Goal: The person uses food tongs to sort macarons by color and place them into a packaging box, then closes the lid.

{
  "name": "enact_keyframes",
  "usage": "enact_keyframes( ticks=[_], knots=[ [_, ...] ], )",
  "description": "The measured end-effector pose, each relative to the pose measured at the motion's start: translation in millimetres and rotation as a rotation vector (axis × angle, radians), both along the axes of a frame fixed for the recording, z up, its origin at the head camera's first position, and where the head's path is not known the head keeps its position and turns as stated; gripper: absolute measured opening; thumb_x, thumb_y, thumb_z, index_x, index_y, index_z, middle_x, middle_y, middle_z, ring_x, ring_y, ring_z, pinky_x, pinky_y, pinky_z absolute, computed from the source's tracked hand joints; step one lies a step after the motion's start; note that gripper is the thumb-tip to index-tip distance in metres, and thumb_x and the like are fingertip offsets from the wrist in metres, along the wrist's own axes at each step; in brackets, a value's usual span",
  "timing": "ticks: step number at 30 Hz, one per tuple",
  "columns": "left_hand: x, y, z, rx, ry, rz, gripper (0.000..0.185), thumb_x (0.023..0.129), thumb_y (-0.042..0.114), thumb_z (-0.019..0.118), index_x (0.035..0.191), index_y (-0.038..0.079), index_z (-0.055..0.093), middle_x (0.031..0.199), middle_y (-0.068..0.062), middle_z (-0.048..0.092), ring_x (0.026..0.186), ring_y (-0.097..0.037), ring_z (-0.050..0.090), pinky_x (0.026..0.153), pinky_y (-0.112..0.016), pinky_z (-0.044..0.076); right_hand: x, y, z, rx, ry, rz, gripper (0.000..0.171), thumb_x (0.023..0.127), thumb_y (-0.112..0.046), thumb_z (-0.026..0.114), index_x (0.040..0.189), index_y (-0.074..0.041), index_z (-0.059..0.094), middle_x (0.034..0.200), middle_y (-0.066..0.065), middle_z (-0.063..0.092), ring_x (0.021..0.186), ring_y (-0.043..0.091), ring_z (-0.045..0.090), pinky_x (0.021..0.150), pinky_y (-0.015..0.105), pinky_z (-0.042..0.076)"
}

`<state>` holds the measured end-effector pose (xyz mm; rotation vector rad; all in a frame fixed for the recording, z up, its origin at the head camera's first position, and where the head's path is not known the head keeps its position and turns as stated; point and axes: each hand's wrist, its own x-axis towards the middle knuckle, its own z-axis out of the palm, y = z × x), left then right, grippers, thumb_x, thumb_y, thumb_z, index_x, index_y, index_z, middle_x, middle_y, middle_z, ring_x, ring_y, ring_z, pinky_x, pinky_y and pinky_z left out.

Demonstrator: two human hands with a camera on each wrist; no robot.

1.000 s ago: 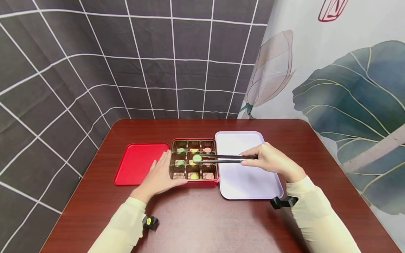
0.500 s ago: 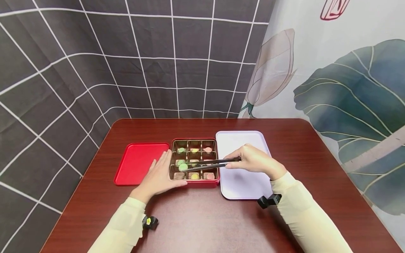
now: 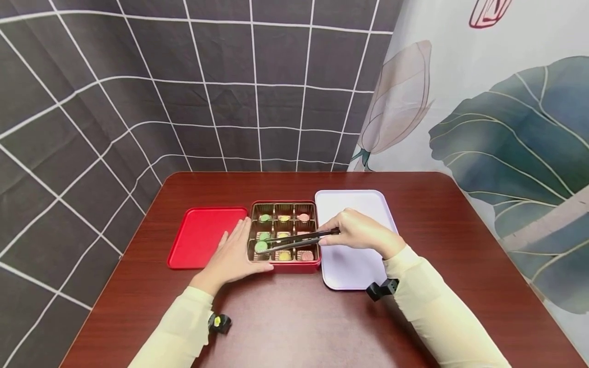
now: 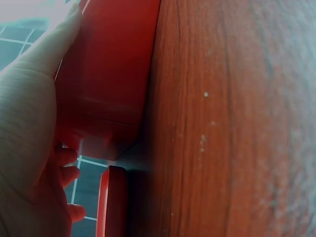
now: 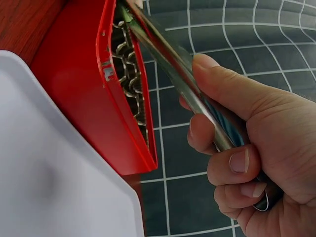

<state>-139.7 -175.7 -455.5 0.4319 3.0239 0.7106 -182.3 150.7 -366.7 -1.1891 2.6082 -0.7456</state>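
Right hand [image 3: 363, 232]: clamps tongs [image 3: 299, 239], long axis pointing left across red box [image 3: 285, 265].
Green piece [image 3: 261, 246]: pinched at tong tips, over box's near-left compartment.
Left hand [image 3: 234, 255]: fingers straight, pressed flat against box's left wall.

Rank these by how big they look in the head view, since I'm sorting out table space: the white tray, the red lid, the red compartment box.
1. white tray, clearly largest.
2. and 3. red lid and red compartment box: they look about alike, too close to rank.
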Motion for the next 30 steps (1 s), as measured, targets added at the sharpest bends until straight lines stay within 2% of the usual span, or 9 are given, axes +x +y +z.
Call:
enact_keyframes(
  ticks=[10, 18, 25, 30],
  knots=[
    [-0.4, 0, 0.7, 0.007, -0.002, -0.001, 0.135, 0.058, 0.089, 0.058, 0.154, 0.004, 0.014, 0.159, -0.012, 0.019, 0.146, -0.028, 0.013, 0.114, -0.057, 0.013, 0.4, -14, 12.6, 0.100, 0.049, 0.002, 0.023, 0.083, -0.036, 0.075, 0.099, -0.019, 0.078, 0.082, -0.017, 0.069, 0.061, 0.000, 0.053, 0.058, 0.022, 0.046],
    [-0.2, 0, 0.5, -0.005, 0.000, -0.002, 0.135, 0.058, 0.090, 0.056, 0.154, 0.004, 0.014, 0.159, -0.011, 0.017, 0.146, -0.026, 0.012, 0.114, -0.056, 0.013, -0.3, -23, 24.6, 0.178, 0.098, -0.008, 0.023, 0.083, -0.036, 0.075, 0.100, -0.021, 0.078, 0.085, -0.015, 0.070, 0.066, 0.000, 0.056, 0.064, 0.024, 0.048],
    [-0.7, 0, 0.0, -0.008, -0.003, 0.000, 0.136, 0.058, 0.091, 0.054, 0.154, 0.004, 0.013, 0.159, -0.011, 0.016, 0.146, -0.026, 0.012, 0.114, -0.055, 0.012, -2.5, -29, 26.9, 0.188, 0.100, 0.028, 0.018, 0.084, -0.035, 0.075, 0.097, -0.023, 0.078, 0.079, -0.020, 0.067, 0.061, 0.002, 0.051, 0.060, 0.024, 0.045],
    [-0.3, 0, 0.6, -0.001, -0.004, 0.001, 0.136, 0.057, 0.091, 0.055, 0.154, 0.004, 0.014, 0.159, -0.011, 0.016, 0.146, -0.026, 0.012, 0.114, -0.055, 0.012, -3.0, -32, 28.3, 0.197, 0.095, 0.039, 0.018, 0.083, -0.035, 0.075, 0.097, -0.023, 0.078, 0.080, -0.020, 0.068, 0.062, 0.001, 0.051, 0.061, 0.023, 0.045]
  ],
)
